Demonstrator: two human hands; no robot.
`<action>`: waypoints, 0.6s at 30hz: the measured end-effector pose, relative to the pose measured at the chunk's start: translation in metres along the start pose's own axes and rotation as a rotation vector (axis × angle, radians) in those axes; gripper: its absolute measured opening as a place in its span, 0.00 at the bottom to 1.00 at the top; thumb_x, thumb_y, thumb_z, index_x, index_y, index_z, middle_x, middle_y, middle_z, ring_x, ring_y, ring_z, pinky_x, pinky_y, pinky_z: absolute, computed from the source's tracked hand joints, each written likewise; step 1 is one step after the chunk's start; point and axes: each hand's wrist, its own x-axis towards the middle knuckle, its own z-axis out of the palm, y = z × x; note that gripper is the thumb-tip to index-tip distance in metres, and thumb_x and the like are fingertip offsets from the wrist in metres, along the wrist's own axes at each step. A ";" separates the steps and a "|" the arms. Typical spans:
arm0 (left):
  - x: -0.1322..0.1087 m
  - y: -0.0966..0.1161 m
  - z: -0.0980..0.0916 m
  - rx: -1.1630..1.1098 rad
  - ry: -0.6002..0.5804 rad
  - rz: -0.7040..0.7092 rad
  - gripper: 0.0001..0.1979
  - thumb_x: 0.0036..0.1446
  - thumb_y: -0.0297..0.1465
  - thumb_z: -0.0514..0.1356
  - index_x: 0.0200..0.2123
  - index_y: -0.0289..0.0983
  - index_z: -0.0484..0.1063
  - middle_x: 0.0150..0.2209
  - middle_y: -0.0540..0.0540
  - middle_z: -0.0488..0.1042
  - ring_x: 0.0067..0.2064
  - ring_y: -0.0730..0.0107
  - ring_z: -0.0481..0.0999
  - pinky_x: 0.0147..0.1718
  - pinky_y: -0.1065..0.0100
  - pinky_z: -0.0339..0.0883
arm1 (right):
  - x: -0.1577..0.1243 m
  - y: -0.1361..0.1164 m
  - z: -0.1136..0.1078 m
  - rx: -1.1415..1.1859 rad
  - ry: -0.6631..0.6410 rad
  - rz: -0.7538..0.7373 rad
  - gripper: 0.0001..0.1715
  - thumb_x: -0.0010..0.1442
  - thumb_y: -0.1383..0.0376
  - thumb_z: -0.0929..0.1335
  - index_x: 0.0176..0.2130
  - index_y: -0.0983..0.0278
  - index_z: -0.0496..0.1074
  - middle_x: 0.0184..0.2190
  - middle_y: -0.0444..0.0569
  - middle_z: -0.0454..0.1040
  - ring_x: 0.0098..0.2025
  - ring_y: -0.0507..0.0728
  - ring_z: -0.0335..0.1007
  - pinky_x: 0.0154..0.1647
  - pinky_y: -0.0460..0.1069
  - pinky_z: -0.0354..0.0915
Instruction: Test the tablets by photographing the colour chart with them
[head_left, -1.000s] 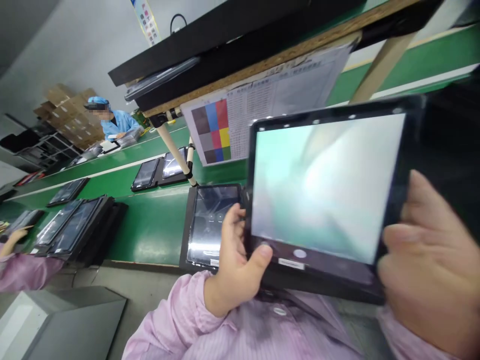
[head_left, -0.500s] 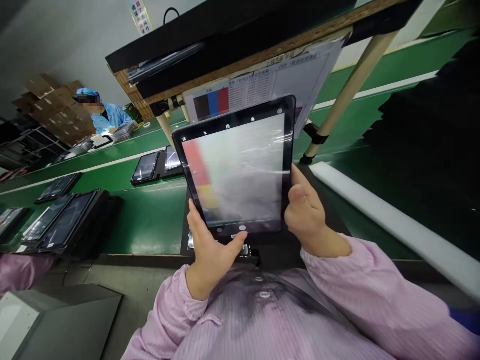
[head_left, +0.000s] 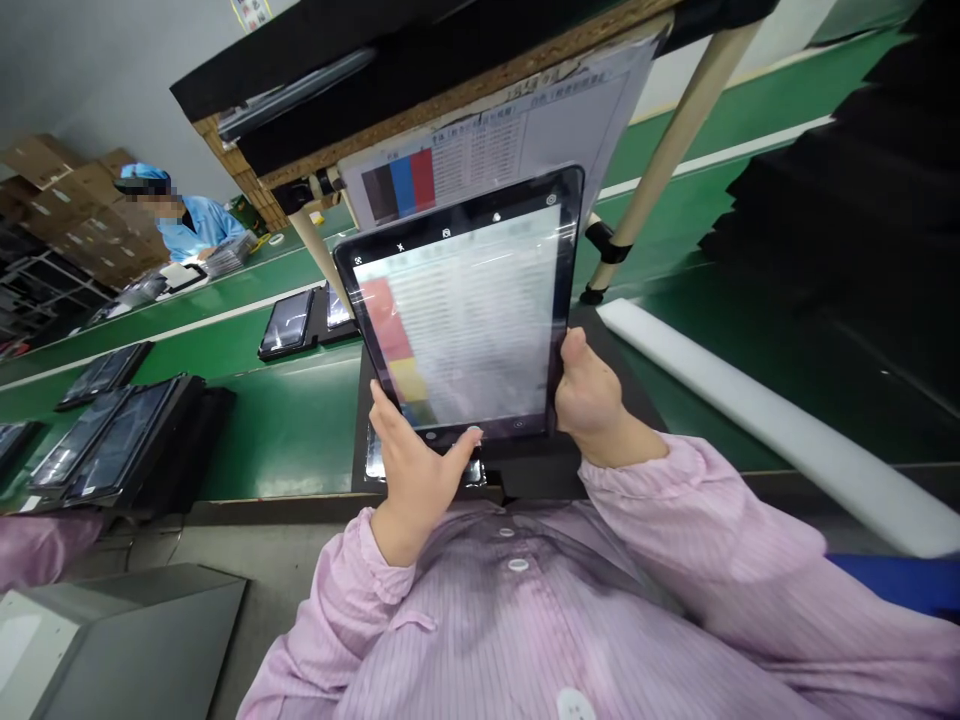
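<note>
A black-framed tablet (head_left: 480,320) is held up and tilted before me, its camera screen lit with a picture of a colour chart. My left hand (head_left: 416,465) grips its lower left corner, with the thumb at the shutter button on the bottom edge. Closed round the lower right edge is my right hand (head_left: 592,395), its fingers partly hidden behind the tablet. Behind the tablet a printed sheet with colour blocks (head_left: 397,188) hangs under a shelf. Below it, a glossy flat item (head_left: 472,473) on a black mat shows only in part.
Stacked tablets in black trays (head_left: 120,440) lie on the green bench (head_left: 289,425) at left. A white foam strip (head_left: 750,415) runs along the right, near a black pile (head_left: 832,220). Shelf legs (head_left: 667,160) stand beyond. A person in blue (head_left: 199,225) sits across the bench.
The tablet's blurred preview has become clearer, with lines of the sheet visible. The view has shifted slightly, and both hands keep their hold. My left thumb stays at the bottom edge.
</note>
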 end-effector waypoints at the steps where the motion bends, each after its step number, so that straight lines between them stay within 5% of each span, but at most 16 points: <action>1: 0.000 0.000 0.001 0.010 0.006 0.006 0.62 0.50 0.51 0.68 0.71 0.30 0.32 0.67 0.19 0.48 0.70 0.34 0.50 0.63 0.38 0.54 | 0.001 0.001 0.000 0.008 -0.005 0.001 0.33 0.58 0.36 0.67 0.42 0.61 0.75 0.46 0.49 0.77 0.60 0.61 0.68 0.62 0.56 0.69; 12: -0.003 -0.002 0.003 -0.078 0.040 0.001 0.65 0.44 0.53 0.71 0.72 0.33 0.37 0.67 0.23 0.52 0.70 0.35 0.51 0.64 0.38 0.52 | 0.004 0.004 -0.008 0.022 -0.080 -0.007 0.34 0.59 0.36 0.67 0.45 0.62 0.74 0.49 0.49 0.76 0.63 0.59 0.65 0.65 0.56 0.65; 15: 0.002 -0.009 -0.002 -0.422 0.104 0.008 0.43 0.56 0.50 0.65 0.67 0.38 0.54 0.62 0.31 0.63 0.66 0.48 0.63 0.64 0.48 0.58 | -0.003 0.001 -0.007 -0.002 -0.103 -0.025 0.33 0.62 0.38 0.65 0.48 0.63 0.73 0.53 0.49 0.74 0.65 0.59 0.61 0.67 0.56 0.63; 18: 0.013 -0.013 -0.012 -0.936 0.098 -0.190 0.20 0.64 0.48 0.58 0.54 0.45 0.71 0.51 0.44 0.76 0.51 0.65 0.77 0.53 0.63 0.70 | -0.014 -0.009 -0.004 -0.043 -0.148 -0.056 0.32 0.68 0.43 0.61 0.55 0.63 0.71 0.59 0.49 0.69 0.68 0.59 0.56 0.71 0.57 0.57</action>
